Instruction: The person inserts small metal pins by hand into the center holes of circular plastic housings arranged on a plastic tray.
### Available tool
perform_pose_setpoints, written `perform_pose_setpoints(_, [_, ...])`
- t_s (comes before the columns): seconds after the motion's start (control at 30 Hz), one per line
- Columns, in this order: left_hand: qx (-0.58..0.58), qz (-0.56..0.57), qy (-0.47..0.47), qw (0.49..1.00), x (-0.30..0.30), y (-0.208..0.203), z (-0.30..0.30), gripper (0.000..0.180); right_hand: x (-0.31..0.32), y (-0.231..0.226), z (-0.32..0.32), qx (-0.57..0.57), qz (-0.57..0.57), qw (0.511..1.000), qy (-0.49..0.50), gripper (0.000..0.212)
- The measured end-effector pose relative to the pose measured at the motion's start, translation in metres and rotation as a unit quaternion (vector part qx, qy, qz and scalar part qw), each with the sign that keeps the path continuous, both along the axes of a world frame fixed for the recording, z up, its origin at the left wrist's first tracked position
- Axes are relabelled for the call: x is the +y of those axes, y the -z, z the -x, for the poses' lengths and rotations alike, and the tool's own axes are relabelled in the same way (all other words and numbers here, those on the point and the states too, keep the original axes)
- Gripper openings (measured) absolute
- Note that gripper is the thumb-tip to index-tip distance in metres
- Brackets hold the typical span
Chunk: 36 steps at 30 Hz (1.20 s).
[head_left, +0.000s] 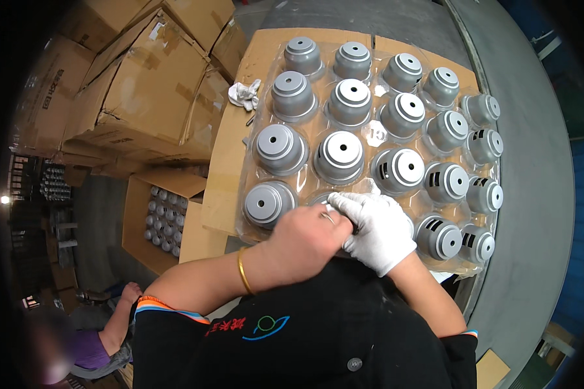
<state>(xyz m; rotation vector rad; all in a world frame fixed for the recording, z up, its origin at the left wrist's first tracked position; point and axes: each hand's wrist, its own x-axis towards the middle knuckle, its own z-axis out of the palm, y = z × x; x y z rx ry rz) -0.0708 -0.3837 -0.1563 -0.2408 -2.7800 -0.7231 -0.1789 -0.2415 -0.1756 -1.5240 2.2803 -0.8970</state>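
Cardboard sheet (230, 155) covers your worktop, with a clear plastic tray (376, 133) on it holding grey metal caps (339, 155) in rows, each domed and ridged, some with side slots. Grey floor curves round the far and right side; stacked cardboard boxes (143, 78) sit to your left, and below them an open box (157, 220) of small grey parts. White rag (245, 94) lies on the sheet's left margin, just beside the tray.

Your left hand (308, 236), bare with a ring and a gold bangle (243, 271) at the wrist, is curled closed over the near row; your right hand (377, 230), in a white glove, is curled against it, fingers bent down. Both touch the tray edge near one cap (321, 201), mostly hidden under them, so you cannot tell what either one grips.

Another person's arm (120, 318) shows lower left, face area blurred. Your dark shirt hides the tray's near edge. Bare cardboard is open left of the tray; right edge of the tray overhangs near the floor
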Motion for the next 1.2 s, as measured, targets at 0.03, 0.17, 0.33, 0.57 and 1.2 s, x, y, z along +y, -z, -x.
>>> perform_pose_setpoints(0.03, [-0.009, 0.048, 0.008, 0.999, 0.005, -0.004, 0.000, 0.010, 0.000, 0.002, 0.001, 0.010, 0.016, 1.000, -0.001, 0.040])
perform_pose_setpoints(0.17, [-0.052, 0.008, -0.013, 0.999, -0.007, 0.003, 0.005, 0.010, -0.002, -0.005, 0.001, -0.013, -0.007, 1.000, 0.004, 0.038])
perform_pose_setpoints(0.33, [-0.016, 0.037, -0.017, 0.999, 0.004, 0.001, 0.000, 0.010, 0.001, 0.000, 0.002, 0.007, 0.014, 1.000, 0.008, 0.037])
perform_pose_setpoints(0.57, [-0.056, -0.025, -0.016, 0.998, -0.006, 0.000, 0.007, 0.013, 0.001, -0.005, 0.001, -0.007, -0.024, 1.000, -0.003, 0.035])
perform_pose_setpoints(1.2, [0.053, -0.283, -0.152, 0.946, -0.022, -0.032, -0.014, 0.011, 0.002, -0.007, 0.000, -0.028, -0.029, 0.999, 0.016, 0.038])
